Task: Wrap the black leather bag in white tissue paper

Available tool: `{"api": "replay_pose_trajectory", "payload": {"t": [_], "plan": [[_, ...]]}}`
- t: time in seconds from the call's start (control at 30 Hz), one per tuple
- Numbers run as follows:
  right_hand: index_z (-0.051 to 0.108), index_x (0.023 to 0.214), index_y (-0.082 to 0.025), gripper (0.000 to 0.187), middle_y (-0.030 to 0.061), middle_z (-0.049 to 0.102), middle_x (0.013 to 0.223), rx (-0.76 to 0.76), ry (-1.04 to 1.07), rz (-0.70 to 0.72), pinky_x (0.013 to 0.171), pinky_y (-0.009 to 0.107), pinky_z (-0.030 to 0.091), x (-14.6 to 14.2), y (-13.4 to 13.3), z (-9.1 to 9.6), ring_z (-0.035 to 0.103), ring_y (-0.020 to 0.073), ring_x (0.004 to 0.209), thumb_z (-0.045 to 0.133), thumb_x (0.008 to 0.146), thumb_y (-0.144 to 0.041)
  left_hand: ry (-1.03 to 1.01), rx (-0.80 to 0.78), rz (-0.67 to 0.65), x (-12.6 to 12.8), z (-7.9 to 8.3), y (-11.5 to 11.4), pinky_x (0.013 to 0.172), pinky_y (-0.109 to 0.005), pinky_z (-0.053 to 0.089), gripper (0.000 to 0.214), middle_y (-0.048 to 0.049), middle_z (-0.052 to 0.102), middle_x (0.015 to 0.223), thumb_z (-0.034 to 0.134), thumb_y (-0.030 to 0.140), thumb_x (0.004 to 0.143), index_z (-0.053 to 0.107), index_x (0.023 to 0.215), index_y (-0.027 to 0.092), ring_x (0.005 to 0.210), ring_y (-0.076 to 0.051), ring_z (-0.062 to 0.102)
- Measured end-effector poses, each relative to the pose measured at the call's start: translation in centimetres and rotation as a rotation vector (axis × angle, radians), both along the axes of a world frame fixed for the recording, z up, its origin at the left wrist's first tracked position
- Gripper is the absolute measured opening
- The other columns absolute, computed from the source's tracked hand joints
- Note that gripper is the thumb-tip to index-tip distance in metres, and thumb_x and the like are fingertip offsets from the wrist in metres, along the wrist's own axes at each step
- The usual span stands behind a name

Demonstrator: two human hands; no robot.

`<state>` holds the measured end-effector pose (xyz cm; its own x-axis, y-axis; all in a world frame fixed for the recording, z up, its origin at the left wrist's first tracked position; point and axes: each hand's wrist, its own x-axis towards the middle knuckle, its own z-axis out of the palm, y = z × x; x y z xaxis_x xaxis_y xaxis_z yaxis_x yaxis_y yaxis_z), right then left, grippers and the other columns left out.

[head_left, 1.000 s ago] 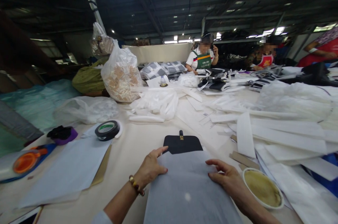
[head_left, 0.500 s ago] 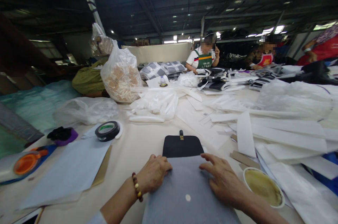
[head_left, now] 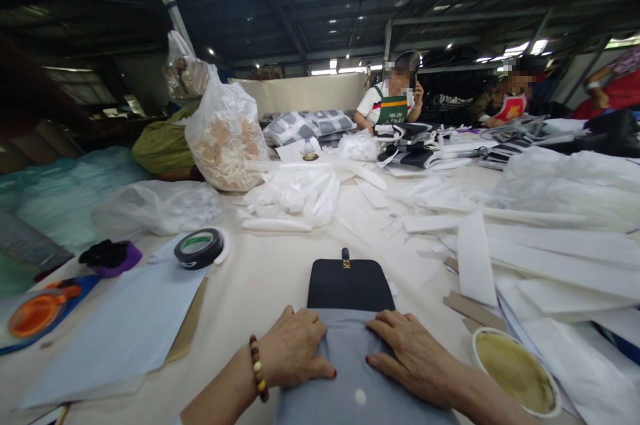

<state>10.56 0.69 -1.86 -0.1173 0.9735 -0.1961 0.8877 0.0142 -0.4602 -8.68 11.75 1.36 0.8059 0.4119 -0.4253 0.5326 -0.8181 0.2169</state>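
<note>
A black handbag-like piece (head_left: 350,283) with rounded corners and a small strap with a gold clasp lies flat in front of me. Its near part is covered by a smooth grey bag (head_left: 345,371) with a pale round spot. My left hand (head_left: 295,348), with a beaded bracelet on the wrist, grips the grey bag's left side near its far edge, thumb lying on top. On the opposite side, my right hand (head_left: 413,355) holds the same edge, its fingers bent and its thumb pointing inward. Creases run across the grey material between the hands.
Black tape (head_left: 199,248) rests on pale sheets (head_left: 120,325) to the left, near an orange tape roll (head_left: 37,315). At right stand a tub of tan paste (head_left: 515,371) and white strips (head_left: 550,265). Beyond are a scrap-filled bag (head_left: 227,138) and co-workers, including one person in a green apron (head_left: 393,109).
The grey bag's far edge has shifted slightly toward me, baring more of the black piece. My right hand has moved inward and down onto the material; both thumbs now show on top.
</note>
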Motion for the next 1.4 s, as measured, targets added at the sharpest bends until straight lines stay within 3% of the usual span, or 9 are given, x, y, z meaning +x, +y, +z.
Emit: {"api": "replay_pose_trajectory", "payload": {"t": [0.23,0.43,0.7,0.87,1.13,1.4], "plan": [[0.058,0.110,-0.020,0.048,0.0099,0.055,0.106,-0.068,0.089,-0.018,0.086,0.044,0.038,1.0,0.9,-0.4,0.050,0.0282,0.097,0.055,0.078,-0.056,-0.036,-0.120,0.014,-0.3,-0.9,1.8,0.085,-0.048,0.041,0.059,-0.0104,0.059,0.101,0.059,0.065,0.065,0.061,0.100,0.018,0.096,-0.031,0.055],[0.058,0.109,-0.020,0.048,0.0085,0.052,0.106,-0.125,0.152,-0.042,0.086,0.041,0.038,1.3,1.2,-0.7,0.049,0.0272,0.099,0.061,0.074,-0.054,-0.032,-0.156,0.042,0.2,-1.5,2.4,0.078,-0.034,0.044,0.058,-0.0069,0.058,0.098,0.071,0.057,0.056,0.059,0.098,0.019,0.089,-0.025,0.055],[0.057,0.096,-0.019,0.046,0.0043,0.055,0.095,-0.200,0.191,-0.101,0.076,0.036,0.039,1.6,2.0,-0.5,0.052,0.0247,0.089,0.069,0.065,-0.050,-0.077,-0.210,0.076,0.7,-1.9,3.1,0.074,-0.030,0.043,0.063,-0.0039,0.058,0.095,0.080,0.048,0.048,0.056,0.098,0.018,0.085,-0.023,0.056],[0.059,0.088,-0.021,0.041,0.0019,0.056,0.091,-0.234,0.204,-0.105,0.071,0.034,0.038,1.8,2.5,-0.5,0.053,0.0238,0.085,0.071,0.062,-0.050,-0.075,-0.210,0.060,0.8,-1.8,3.3,0.070,-0.028,0.042,0.063,-0.0030,0.057,0.093,0.077,0.054,0.048,0.058,0.098,0.022,0.082,-0.023,0.057],[0.060,0.084,-0.021,0.043,0.0037,0.056,0.090,-0.178,0.180,-0.039,0.075,0.037,0.036,2.0,2.6,-1.1,0.051,0.0253,0.087,0.067,0.064,-0.059,-0.067,-0.268,0.082,0.8,-2.4,3.9,0.064,-0.028,0.040,0.066,-0.0026,0.059,0.088,0.068,0.069,0.045,0.059,0.091,0.022,0.078,-0.022,0.056],[0.056,0.086,-0.021,0.041,0.0029,0.061,0.085,-0.163,0.174,0.001,0.075,0.039,0.036,2.2,2.4,-1.6,0.056,0.0251,0.081,0.053,0.077,-0.060,-0.031,-0.200,0.129,0.2,-2.7,3.8,0.077,-0.038,0.039,0.059,-0.0059,0.059,0.085,0.067,0.070,0.046,0.061,0.078,0.021,0.084,-0.027,0.054]]}}
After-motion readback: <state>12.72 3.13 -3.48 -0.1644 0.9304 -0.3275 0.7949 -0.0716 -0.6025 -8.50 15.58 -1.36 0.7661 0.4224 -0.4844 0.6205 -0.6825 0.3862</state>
